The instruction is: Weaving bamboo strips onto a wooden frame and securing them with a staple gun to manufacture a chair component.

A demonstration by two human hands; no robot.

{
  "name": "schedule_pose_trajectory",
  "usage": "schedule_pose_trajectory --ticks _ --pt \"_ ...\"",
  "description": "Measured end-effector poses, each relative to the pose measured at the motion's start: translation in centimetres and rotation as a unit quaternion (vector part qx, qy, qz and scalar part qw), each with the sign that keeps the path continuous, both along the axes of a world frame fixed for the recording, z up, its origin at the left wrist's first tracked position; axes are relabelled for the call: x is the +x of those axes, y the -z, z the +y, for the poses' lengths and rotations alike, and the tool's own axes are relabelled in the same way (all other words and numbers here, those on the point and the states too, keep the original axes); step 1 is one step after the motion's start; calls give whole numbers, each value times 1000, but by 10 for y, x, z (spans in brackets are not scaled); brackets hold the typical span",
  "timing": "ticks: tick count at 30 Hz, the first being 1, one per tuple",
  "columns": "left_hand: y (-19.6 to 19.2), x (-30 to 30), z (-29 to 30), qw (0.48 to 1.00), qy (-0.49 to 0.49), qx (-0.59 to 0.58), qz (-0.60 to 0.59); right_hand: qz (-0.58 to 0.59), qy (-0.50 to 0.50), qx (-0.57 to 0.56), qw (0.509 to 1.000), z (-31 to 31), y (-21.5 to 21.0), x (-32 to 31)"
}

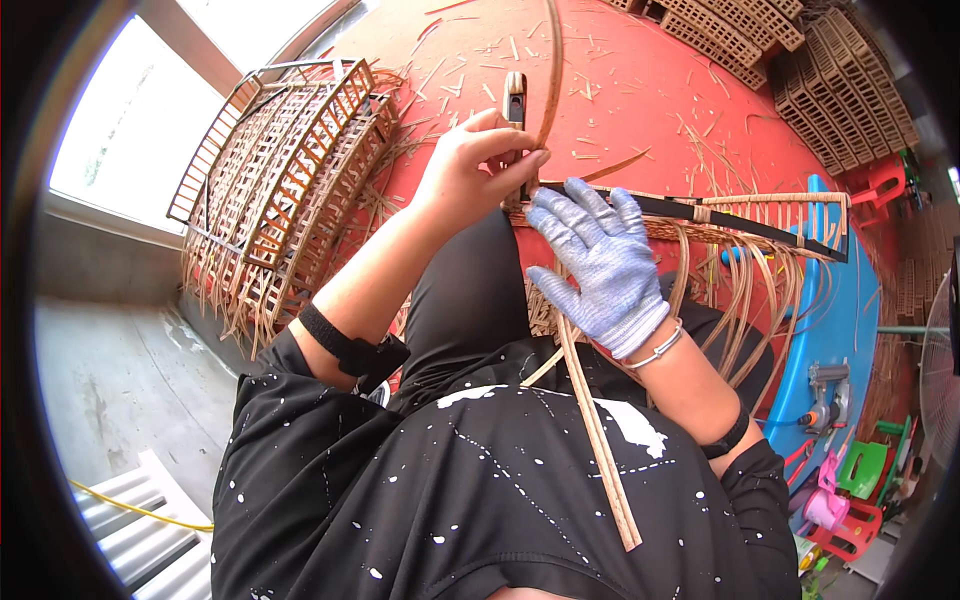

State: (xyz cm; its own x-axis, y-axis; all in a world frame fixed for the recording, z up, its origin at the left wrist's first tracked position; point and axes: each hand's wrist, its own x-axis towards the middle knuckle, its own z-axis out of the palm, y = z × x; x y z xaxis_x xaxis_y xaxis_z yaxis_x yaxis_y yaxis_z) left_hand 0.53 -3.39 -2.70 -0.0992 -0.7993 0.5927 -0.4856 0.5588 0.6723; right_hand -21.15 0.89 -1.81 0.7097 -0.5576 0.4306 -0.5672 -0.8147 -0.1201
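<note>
Bare, my left hand (478, 160) pinches a long flat brown rattan strip (556, 62) by the end of a black frame bar; the strip rises past the top of the view. My right hand (598, 265) wears a pale blue-grey knit glove. Its fingers lie stretched out against the woven rattan frame (775, 212), which has a black edge bar (672, 208) and slanted rungs. Several loose strips (742, 300) hang from the frame's lower side. Two pale strips (600, 455) hang over my black shirt. A black piece with a wrapped tip (514, 100) stands beside my left fingers.
Woven rattan panels (290, 170) are stacked at the left by the wall. More stacked panels (840, 90) are at the far right. Strip scraps litter the red floor (600, 50). A blue table (845, 320) with a metal clamp and colourful stools (865, 465) stand at the right.
</note>
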Motion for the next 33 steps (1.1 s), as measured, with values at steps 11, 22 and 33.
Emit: schedule_pose_trajectory --ticks 11,22,33 --pt "10 12 -2 999 9 26 -25 -128 35 24 991 11 -38 -45" --pt "36 30 -13 1000 13 16 -18 -497 552 108 661 99 -29 -441" --pt "46 49 -21 997 -15 73 3 -83 784 305 534 238 52 -572"
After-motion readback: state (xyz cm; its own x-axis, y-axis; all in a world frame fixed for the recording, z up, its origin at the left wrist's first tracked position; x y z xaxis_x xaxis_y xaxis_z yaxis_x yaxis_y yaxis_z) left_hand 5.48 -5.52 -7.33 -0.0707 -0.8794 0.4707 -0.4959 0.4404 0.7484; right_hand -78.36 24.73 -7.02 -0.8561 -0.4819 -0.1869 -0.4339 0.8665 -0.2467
